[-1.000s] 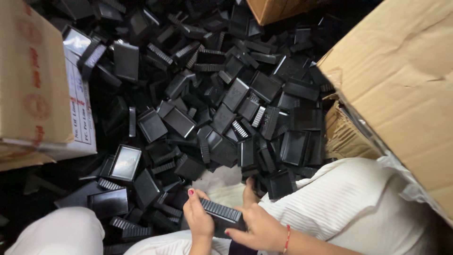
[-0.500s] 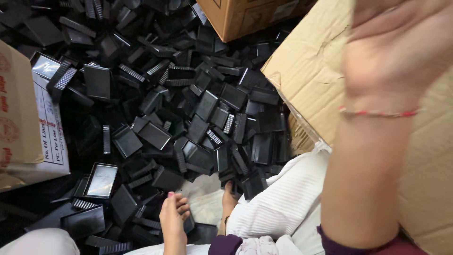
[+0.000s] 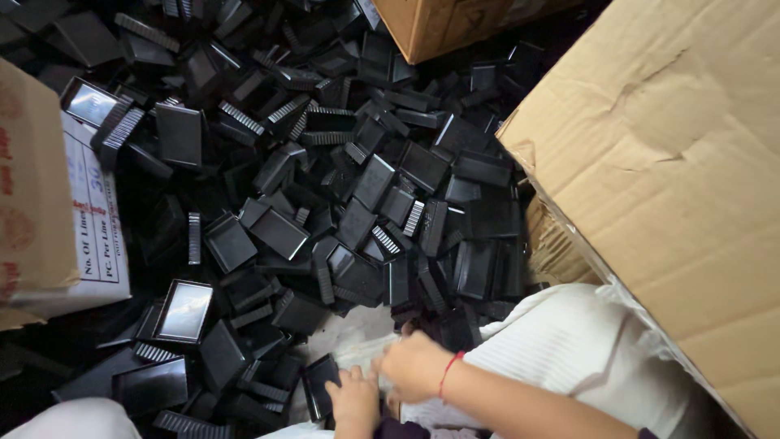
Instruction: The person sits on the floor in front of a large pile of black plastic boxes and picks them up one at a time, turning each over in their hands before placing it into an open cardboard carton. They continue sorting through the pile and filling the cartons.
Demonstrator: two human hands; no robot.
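Black plastic tray (image 3: 319,384) — touching left hand (image 3: 355,400), right hand (image 3: 416,366) beside.

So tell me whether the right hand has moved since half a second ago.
Yes. The right hand was raised high in front of the big cardboard box; now it is down low beside the left hand, at the edge of the black plastic parts.

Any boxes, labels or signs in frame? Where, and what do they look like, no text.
Large cardboard box: right side, plain brown, creased, corner torn.
Second cardboard box: top centre, brown, only its lower corner shows.
Third carton: left edge, brown with faded red print.
Paper label: white rectangle on that carton's side, dark print and handwriting.
No screens or signs.
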